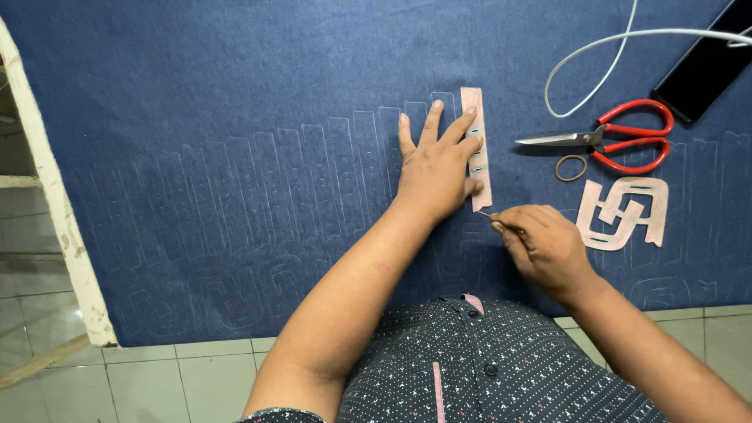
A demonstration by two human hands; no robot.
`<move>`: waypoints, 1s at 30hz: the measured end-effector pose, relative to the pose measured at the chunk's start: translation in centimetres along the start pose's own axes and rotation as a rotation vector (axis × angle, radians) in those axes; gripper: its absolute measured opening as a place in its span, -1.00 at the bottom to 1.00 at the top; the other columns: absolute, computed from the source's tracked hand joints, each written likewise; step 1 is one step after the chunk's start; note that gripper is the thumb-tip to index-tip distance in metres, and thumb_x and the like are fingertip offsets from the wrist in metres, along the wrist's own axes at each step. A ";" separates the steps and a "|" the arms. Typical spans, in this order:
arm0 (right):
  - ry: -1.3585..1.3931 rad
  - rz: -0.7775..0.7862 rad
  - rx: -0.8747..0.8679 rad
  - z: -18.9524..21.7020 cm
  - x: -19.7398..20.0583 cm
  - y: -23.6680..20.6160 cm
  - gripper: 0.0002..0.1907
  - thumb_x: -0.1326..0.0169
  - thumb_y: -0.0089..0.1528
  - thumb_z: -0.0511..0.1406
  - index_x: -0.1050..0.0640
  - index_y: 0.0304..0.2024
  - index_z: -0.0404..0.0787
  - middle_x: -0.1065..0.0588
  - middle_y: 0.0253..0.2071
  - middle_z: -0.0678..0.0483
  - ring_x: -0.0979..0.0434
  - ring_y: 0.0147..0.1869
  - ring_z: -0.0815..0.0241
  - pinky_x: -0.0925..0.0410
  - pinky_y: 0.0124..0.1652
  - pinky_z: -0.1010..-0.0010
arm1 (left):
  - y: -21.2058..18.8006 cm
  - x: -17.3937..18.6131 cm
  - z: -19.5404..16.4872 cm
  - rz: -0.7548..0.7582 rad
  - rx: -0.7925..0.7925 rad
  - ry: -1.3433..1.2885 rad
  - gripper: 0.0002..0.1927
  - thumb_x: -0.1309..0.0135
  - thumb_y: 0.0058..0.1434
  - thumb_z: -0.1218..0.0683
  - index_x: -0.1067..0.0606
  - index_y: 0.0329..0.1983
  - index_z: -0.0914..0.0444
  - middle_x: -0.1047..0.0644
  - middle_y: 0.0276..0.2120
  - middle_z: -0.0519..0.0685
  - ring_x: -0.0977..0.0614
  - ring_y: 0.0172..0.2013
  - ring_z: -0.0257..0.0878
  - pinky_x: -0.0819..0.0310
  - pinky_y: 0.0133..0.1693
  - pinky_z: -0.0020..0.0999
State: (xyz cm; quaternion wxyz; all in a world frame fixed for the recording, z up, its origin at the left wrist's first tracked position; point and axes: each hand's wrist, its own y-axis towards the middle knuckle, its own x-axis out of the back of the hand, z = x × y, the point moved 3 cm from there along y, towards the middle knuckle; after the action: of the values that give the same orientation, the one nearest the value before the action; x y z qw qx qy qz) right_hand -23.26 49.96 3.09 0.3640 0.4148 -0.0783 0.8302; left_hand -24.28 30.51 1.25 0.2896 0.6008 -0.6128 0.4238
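A dark blue denim cloth (235, 117) lies spread flat, marked with a row of faint chalk outlines. My left hand (435, 164) presses flat with fingers spread on a narrow pink strip template (473, 100) that lies upright on the cloth. My right hand (544, 247) is just below and to the right of it, pinching a thin marking tool (492, 215) whose tip touches the cloth at the strip's lower end.
Red-handled scissors (619, 137) lie to the right, with a brown rubber band (570, 168) beside them. A pink cut-out template (627, 211) sits below. A white cable (603, 55) and a dark phone (705, 66) are at the top right. Tiled floor (39, 258) shows left.
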 end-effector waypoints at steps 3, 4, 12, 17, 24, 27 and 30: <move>0.013 0.018 0.002 0.2 -0.4 0.3 -0.90 -0.20 0.24 -0.37 -0.58 -0.21 -0.26 -0.59 -0.21 0.00 -0.60 -0.16 -0.02 -0.43 -0.13 0.24 | 0.2 -0.3 0.4 -0.041 -0.027 0.031 -0.52 -0.32 0.04 -0.06 -0.58 0.07 -0.03 -0.29 0.38 -0.22 -0.07 0.47 0.07 0.38 0.37 0.48; 0.010 0.024 0.003 0.2 -0.4 0.5 -0.90 -0.20 0.24 -0.37 -0.58 -0.20 -0.26 -0.59 -0.21 0.00 -0.60 -0.15 -0.02 -0.42 -0.13 0.24 | 0.3 -0.4 0.5 -0.045 -0.030 0.029 -0.58 -0.26 0.09 -0.05 -0.59 0.06 -0.03 -0.30 0.37 -0.23 -0.08 0.47 0.07 0.38 0.37 0.48; -0.111 -0.051 0.102 -1.2 -1.0 4.9 -0.90 -0.19 0.25 -0.40 -0.58 -0.17 -0.21 -0.59 -0.18 0.01 -0.59 -0.11 -0.03 -0.41 -0.09 0.20 | 0.6 -0.8 1.3 -0.086 -0.047 0.034 -0.67 0.07 0.29 0.06 -0.63 0.02 -0.08 -0.33 0.35 -0.27 -0.14 0.46 0.06 0.39 0.34 0.54; -0.160 -0.063 0.144 -1.2 -0.9 6.1 -0.87 -0.18 0.24 -0.39 -0.59 -0.15 -0.20 -0.58 -0.17 0.00 -0.58 -0.10 -0.05 -0.41 -0.08 0.16 | 0.5 -0.7 1.3 -0.098 -0.052 0.023 -0.69 0.04 0.29 0.09 -0.63 -0.02 -0.06 -0.34 0.35 -0.27 -0.15 0.46 0.07 0.37 0.34 0.56; -0.042 0.060 -0.044 -0.4 -0.3 2.5 -0.87 -0.16 0.27 -0.29 -0.61 -0.20 -0.23 -0.59 -0.24 -0.02 -0.60 -0.16 -0.07 -0.43 -0.13 0.18 | -0.1 -0.6 1.0 -0.053 -0.059 -0.014 -0.56 -0.27 0.05 -0.01 -0.58 0.06 -0.01 -0.26 0.39 -0.22 -0.08 0.47 0.11 0.36 0.31 0.61; 0.008 -0.040 -0.145 -2.1 -0.3 3.2 -0.86 -0.12 0.36 -0.30 -0.62 -0.10 -0.23 -0.59 -0.19 -0.03 -0.62 -0.12 -0.04 -0.45 -0.11 0.22 | -0.6 -0.5 0.9 -0.080 -0.062 -0.037 -0.46 -0.33 -0.01 -0.06 -0.54 0.09 0.01 -0.20 0.42 -0.14 -0.02 0.49 0.12 0.36 0.31 0.60; 0.040 -0.082 -0.208 -3.1 -0.4 3.4 -0.85 -0.12 0.37 -0.30 -0.62 -0.09 -0.24 -0.59 -0.18 -0.04 -0.63 -0.14 -0.03 -0.45 -0.13 0.23 | -0.7 -0.6 0.9 -0.087 -0.033 -0.060 -0.47 -0.33 -0.01 -0.06 -0.53 0.08 -0.01 -0.19 0.42 -0.14 0.00 0.49 0.10 0.34 0.33 0.58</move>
State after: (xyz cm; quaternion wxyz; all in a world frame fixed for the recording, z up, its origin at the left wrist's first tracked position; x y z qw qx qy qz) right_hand -27.32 48.55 1.39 0.4404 0.3611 -0.1395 0.8101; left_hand -23.37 30.11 0.44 0.2990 0.6344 -0.6015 0.3825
